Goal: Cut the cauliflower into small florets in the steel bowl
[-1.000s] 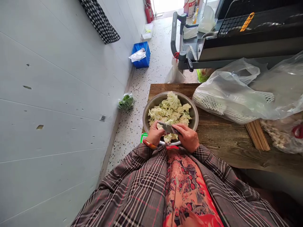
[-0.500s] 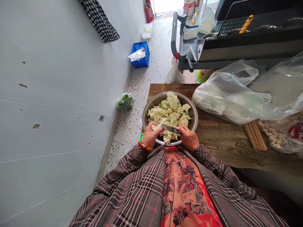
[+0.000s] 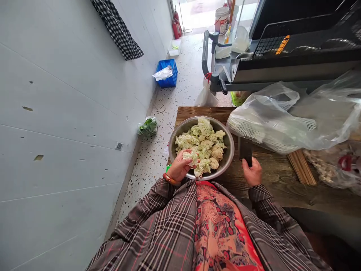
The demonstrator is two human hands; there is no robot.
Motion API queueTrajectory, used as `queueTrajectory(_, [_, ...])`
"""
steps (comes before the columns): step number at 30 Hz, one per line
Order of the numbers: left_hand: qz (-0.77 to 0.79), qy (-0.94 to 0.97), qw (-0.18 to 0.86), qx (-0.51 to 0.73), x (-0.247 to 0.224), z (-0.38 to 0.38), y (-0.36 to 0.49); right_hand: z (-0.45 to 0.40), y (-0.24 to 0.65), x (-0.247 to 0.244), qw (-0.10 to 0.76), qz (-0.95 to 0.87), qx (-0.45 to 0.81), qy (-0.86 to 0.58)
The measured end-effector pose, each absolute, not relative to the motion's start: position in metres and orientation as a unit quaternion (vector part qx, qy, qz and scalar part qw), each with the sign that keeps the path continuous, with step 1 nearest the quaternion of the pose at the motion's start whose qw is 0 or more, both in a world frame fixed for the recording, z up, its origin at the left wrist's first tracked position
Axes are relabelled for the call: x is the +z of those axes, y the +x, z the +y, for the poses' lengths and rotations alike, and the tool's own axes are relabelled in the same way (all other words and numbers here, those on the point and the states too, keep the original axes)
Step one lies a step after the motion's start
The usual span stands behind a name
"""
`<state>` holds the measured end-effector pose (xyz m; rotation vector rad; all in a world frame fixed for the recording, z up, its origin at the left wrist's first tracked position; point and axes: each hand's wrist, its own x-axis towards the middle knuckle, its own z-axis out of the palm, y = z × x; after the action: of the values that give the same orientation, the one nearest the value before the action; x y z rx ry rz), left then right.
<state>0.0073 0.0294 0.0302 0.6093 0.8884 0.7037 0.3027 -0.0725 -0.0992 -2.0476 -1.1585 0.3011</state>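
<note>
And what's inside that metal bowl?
The bowl holds a heap of cauliflower pieces. They hide most of its bottom, and the left hand, holding another piece, covers part of the near side.

Pale cauliflower (image 3: 205, 145) in bowl (image 3: 231, 151), knife (image 3: 245, 151) beside

Single head-worn view facing forward, steeply down: jacket (image 3: 158, 233) nearest, bowl (image 3: 229, 155) mid-frame, doorway (image 3: 200, 17) far.

Cauliflower piece (image 3: 190, 157) in the left fingers (image 3: 184, 162) over the metal bowl (image 3: 230, 152), dark knife (image 3: 246, 151) in the right fingers (image 3: 256, 165) beside the bowl
</note>
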Motion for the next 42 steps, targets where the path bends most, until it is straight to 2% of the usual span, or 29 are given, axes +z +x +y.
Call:
queueTrajectory(4, [0.426, 0.311, 0.786, 0.324, 0.029, 0.03, 0.011, -0.093, 0.316, -0.147, 0.343, -0.448, 0.097, -0.82])
queueTrajectory(9, [0.461, 0.332, 0.754, 0.329, 0.031, 0.034, 0.013, -0.094, 0.31, -0.185, 0.298, -0.434, 0.132, -0.84])
queueTrajectory(20, [0.429, 0.337, 0.768, 0.336, 0.035, 0.03, 0.017, -0.103, 0.328, -0.207, 0.232, -0.489, 0.206, -0.815])
queueTrajectory(24, [0.433, 0.349, 0.762, 0.332, 0.038, 0.028, 0.018, -0.094, 0.327, -0.175, 0.238, -0.487, 0.201, -0.816])
queueTrajectory(27, [0.434, 0.363, 0.753, 0.337, 0.034, 0.026, 0.019, -0.073, 0.306, -0.117, 0.338, -0.486, 0.174, -0.787])
queueTrajectory(31, [0.44, 0.366, 0.75, 0.332, 0.028, 0.024, 0.021, -0.041, 0.252, -0.024, 0.44, -0.58, 0.269, -0.631])
queueTrajectory(33, [0.444, 0.371, 0.746, 0.329, 0.028, 0.023, 0.022, -0.03, 0.224, 0.008, 0.436, -0.643, 0.295, -0.557])
queueTrajectory(35, [0.448, 0.382, 0.74, 0.326, 0.028, 0.021, 0.021, -0.025, 0.204, 0.025, 0.421, -0.688, 0.259, -0.531])
queueTrajectory(42, [0.472, 0.385, 0.726, 0.319, 0.026, 0.012, 0.017, -0.021, 0.18, 0.027, 0.367, -0.735, 0.18, -0.541])
